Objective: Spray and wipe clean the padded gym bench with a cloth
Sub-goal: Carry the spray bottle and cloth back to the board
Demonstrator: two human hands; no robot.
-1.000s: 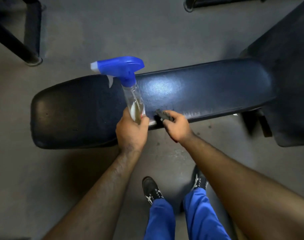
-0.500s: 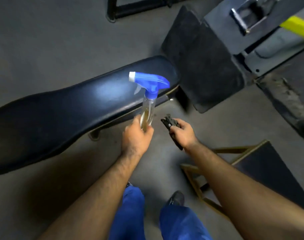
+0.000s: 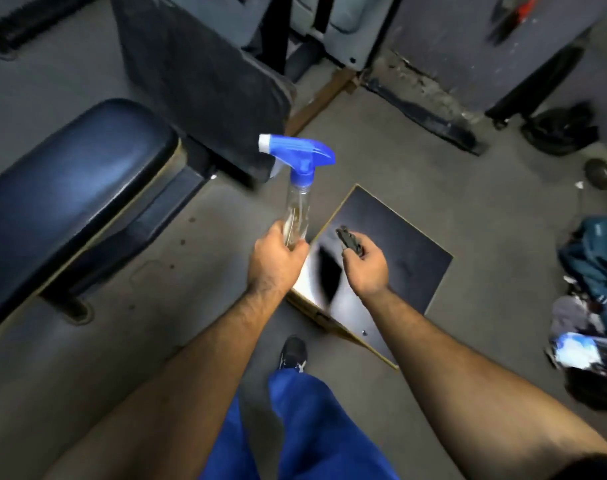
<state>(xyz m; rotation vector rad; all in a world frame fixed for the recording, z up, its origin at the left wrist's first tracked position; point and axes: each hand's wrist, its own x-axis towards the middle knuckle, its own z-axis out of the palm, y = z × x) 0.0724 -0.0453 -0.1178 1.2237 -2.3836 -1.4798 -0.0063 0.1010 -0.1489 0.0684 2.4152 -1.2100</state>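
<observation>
The black padded gym bench [image 3: 70, 188] lies at the left, its shiny pad running off the left edge. My left hand [image 3: 278, 261] grips the base of a clear spray bottle [image 3: 297, 209] with a blue trigger head, held upright over the floor to the right of the bench. My right hand [image 3: 366, 268] is closed on a small dark cloth [image 3: 349, 242], bunched between the fingers. Both hands are off the bench, above a dark board.
A flat dark board [image 3: 395, 258] with a wooden frame lies on the floor under my hands. A dark angled pad [image 3: 198, 77] stands behind the bench. Bags and clutter [image 3: 593, 306] sit at the right. My blue trouser leg [image 3: 302, 417] and shoe are below.
The view has swung right, away from the bench. Both hands came off the bench pad and now hover over the floor and board, still holding bottle and cloth.
</observation>
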